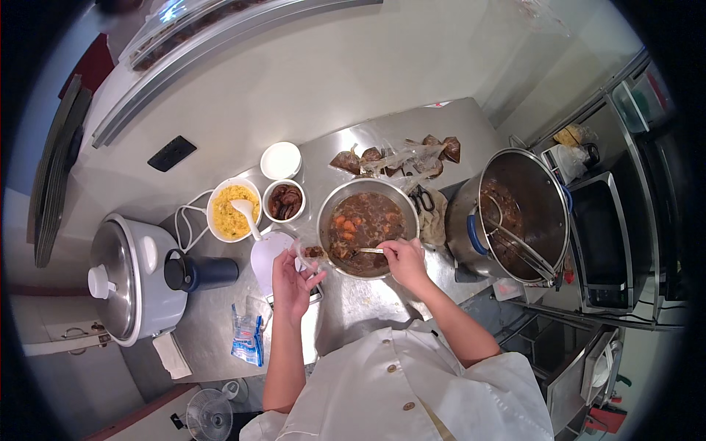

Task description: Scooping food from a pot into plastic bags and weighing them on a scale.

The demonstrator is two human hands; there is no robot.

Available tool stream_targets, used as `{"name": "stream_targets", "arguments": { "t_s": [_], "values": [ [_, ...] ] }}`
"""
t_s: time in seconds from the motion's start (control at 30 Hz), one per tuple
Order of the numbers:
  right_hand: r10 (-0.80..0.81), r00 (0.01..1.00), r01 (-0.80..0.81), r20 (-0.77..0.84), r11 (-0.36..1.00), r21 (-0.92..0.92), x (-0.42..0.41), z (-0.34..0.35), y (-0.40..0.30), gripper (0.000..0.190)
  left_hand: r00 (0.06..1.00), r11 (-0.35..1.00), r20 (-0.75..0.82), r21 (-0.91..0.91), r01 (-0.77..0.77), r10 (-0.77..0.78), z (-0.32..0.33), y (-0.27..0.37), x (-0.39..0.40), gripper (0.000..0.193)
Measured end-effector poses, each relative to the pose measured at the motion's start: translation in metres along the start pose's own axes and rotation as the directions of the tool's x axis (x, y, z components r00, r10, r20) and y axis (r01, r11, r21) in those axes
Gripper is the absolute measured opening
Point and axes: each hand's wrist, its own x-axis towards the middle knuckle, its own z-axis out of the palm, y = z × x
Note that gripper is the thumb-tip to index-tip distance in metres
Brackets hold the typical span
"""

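My left hand point(293, 284) holds a clear plastic bag point(305, 261) by its side, with a little brown stew point(314, 252) inside. The bag is held beside the left rim of a steel bowl point(413, 212). Brown stew point(372, 218) with orange chunks, perhaps carrot, fills much of this bowl. Between the thumb and fingers of my right hand point(407, 264) is the handle of a metal spoon point(372, 250). Its far end reaches into the bowl near the bag, among pieces of food. Below my left hand lies a kitchen scale point(270, 256) with a pale platform, partly hidden.
Several tied bags of brown food point(372, 159) lie behind the bowl, near black-handled scissors point(423, 199) and a cloth point(436, 220). A tall stockpot point(466, 231) with a whisk stands right. Left are yellow rice point(226, 209), a meat tub point(284, 201), a tumbler point(212, 274) and a rice cooker point(157, 297).
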Motion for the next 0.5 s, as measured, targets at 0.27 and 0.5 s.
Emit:
{"name": "stream_targets", "arguments": {
  "t_s": [0.27,0.5],
  "values": [
    [-0.081,0.996,0.081,-0.027,0.997,-0.021,-0.007,-0.054,-0.022,0.013,0.998,0.996,0.061,0.085,0.006,-0.012,0.01,-0.01,0.006,0.041],
    [-0.231,0.966,0.216,-0.117,0.968,-0.127,-0.007,-0.075,-0.048,0.012,0.991,0.991,0.114,0.125,0.057,-0.072,0.037,-0.026,0.012,0.038]
  ]
}}
